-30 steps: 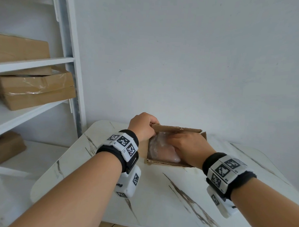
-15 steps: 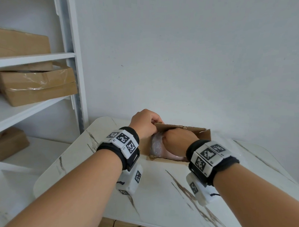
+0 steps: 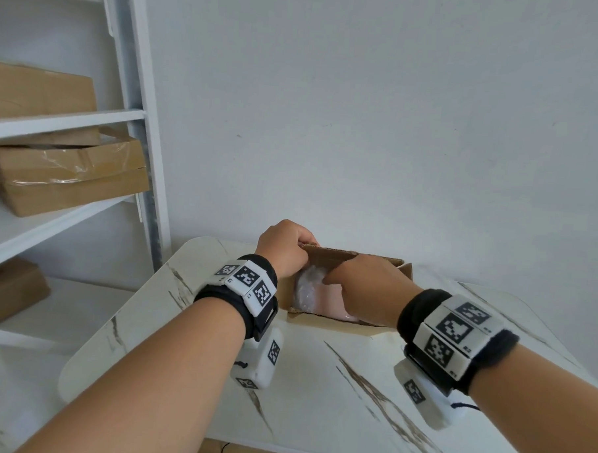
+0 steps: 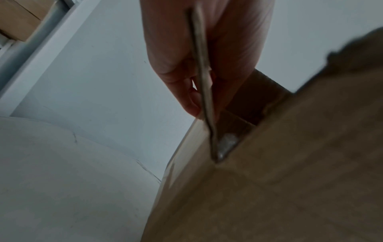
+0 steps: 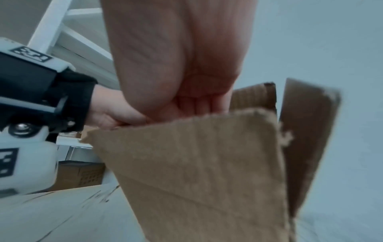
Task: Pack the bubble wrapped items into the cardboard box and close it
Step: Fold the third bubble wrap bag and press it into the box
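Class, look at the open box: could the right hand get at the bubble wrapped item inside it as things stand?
Probably yes. The right hand already reaches into the cardboard box, over the bubble wrapped item, while the left hand holds the left flap upright, clear of the opening.

My right hand (image 3: 366, 291) went from flat on the bubble wrapped item (image 3: 310, 290) to reaching deeper into the cardboard box (image 3: 334, 325); wrist swung left, then back right.
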The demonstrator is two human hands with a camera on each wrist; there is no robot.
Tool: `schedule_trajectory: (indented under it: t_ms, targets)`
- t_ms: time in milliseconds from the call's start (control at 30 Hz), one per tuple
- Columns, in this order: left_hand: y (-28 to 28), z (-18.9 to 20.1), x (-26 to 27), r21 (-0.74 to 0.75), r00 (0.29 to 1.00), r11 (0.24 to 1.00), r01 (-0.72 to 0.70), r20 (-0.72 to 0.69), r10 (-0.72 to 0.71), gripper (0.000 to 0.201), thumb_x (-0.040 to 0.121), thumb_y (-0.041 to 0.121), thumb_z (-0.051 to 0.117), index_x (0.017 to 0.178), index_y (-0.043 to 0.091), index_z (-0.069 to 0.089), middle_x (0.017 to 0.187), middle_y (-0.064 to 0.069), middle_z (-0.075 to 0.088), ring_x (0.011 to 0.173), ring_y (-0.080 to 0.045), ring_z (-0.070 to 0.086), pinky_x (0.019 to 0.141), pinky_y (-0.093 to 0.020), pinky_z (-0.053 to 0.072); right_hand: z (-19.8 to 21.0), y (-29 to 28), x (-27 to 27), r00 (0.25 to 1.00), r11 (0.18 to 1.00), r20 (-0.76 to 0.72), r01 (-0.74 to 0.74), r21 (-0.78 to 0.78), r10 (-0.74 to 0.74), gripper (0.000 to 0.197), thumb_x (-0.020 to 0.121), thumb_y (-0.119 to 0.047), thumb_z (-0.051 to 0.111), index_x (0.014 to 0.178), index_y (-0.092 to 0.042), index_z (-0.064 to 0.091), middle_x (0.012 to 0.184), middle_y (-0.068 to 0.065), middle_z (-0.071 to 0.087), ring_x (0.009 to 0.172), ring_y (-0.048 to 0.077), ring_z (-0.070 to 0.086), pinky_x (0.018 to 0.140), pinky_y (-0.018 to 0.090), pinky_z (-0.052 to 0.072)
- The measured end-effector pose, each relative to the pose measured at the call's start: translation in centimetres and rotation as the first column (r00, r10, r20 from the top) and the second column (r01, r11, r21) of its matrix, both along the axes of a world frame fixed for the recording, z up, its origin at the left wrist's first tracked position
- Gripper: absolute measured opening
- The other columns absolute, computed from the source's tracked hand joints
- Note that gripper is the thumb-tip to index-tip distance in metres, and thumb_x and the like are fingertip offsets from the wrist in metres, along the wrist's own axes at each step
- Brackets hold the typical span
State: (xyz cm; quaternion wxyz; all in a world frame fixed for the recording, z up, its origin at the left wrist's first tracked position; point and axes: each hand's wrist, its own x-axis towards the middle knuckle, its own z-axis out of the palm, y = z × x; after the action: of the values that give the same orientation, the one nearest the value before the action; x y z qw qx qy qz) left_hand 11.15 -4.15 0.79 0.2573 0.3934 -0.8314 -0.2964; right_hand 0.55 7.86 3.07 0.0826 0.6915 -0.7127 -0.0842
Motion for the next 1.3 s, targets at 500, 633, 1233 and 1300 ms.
schedule_trajectory:
  t_ms: [500, 633, 1233, 1300]
  targets:
    - [-0.2, -0.2, 0.1, 0.003, 1.000, 1.000, 0.024, -0.020, -0.024, 0.029, 0.074, -0.001, 0.066, 0.082, 0.025, 0.077, 0.087, 0.003, 0.076, 0.089, -0.019, 0.069, 0.084, -0.032, 0.055, -1.6, -3.6, 0.4, 0.994, 0.970, -0.026, 0.112, 0.217, -0.108, 0.034, 0.096, -0.024, 0.038, 0.117, -0.008, 0.060, 0.116, 0.010, 0.063, 0.108, 0.028, 0.058, 0.089, 0.035, 0.045]
    - [-0.3, -0.2, 0.3, 0.011, 0.999, 0.999, 0.045, -0.021, -0.045, 0.029, 0.074, -0.002, 0.067, 0.086, 0.023, 0.078, 0.088, 0.001, 0.076, 0.090, -0.019, 0.069, 0.084, -0.031, 0.054, -2.5, -4.2, -0.3, 0.971, 0.962, 0.130, 0.169, 0.213, -0.200, 0.035, 0.094, -0.027, 0.039, 0.113, -0.008, 0.062, 0.114, 0.014, 0.064, 0.106, 0.033, 0.059, 0.084, 0.038, 0.046]
    - [-0.5, -0.4, -0.1, -0.011, 1.000, 1.000, 0.015, -0.012, -0.015, 0.033, 0.072, -0.003, 0.069, 0.091, 0.022, 0.078, 0.090, 0.002, 0.075, 0.090, -0.017, 0.067, 0.080, -0.023, 0.050, -0.9, -2.1, -2.2, 0.963, 0.955, 0.150, 0.188, 0.228, -0.225, 0.036, 0.094, -0.004, 0.036, 0.114, -0.005, 0.065, 0.118, 0.013, 0.066, 0.110, 0.027, 0.061, 0.094, 0.033, 0.047]
    - [-0.7, -0.4, -0.1, -0.014, 1.000, 1.000, 0.013, -0.005, -0.013, 0.033, 0.072, -0.002, 0.069, 0.092, 0.022, 0.078, 0.091, 0.001, 0.075, 0.090, -0.017, 0.067, 0.079, -0.023, 0.049, -0.8, -2.3, -2.2, 0.961, 0.957, 0.166, 0.181, 0.228, -0.222, 0.037, 0.093, -0.003, 0.035, 0.114, -0.005, 0.066, 0.117, 0.012, 0.066, 0.109, 0.027, 0.060, 0.092, 0.031, 0.046]
